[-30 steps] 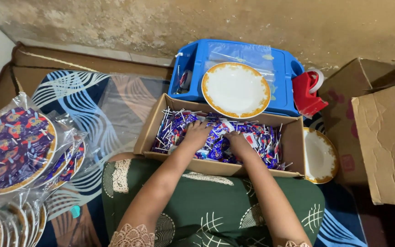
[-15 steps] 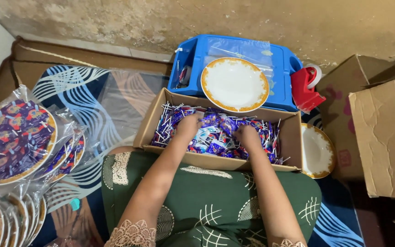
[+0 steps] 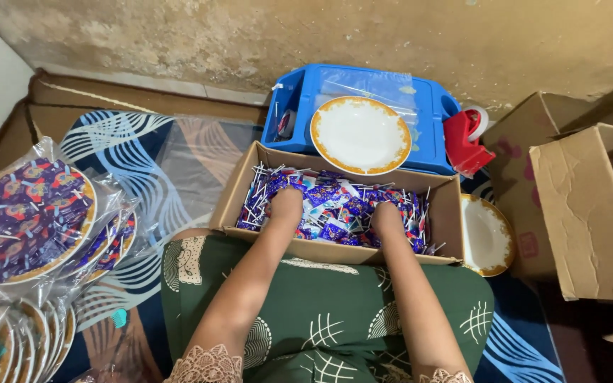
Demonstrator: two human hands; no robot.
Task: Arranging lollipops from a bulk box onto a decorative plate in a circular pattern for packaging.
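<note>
Head view: at centre frame our left hand [image 3: 286, 204] and right hand [image 3: 386, 216] were both sunk into the heap of purple-and-blue wrapped lollipops [image 3: 335, 206] filling the open cardboard box [image 3: 335, 252], which rested against our lap, probably for easy reach. The fingers were buried in the sweets, so we could not tell whether they were spread or pinching. Above the box an empty white plate [image 3: 360, 135] lay on a blue plastic tray [image 3: 299, 106]; at left sat bagged plates of sweets [image 3: 23, 220].

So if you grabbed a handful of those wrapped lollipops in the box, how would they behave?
Probably light and loose: the lollipops lie in a jumbled heap, so some would likely slip free. Their shiny wrappers look slippery, and the thin white sticks could snag. Both the left hand and right hand dig into the pile.
</note>
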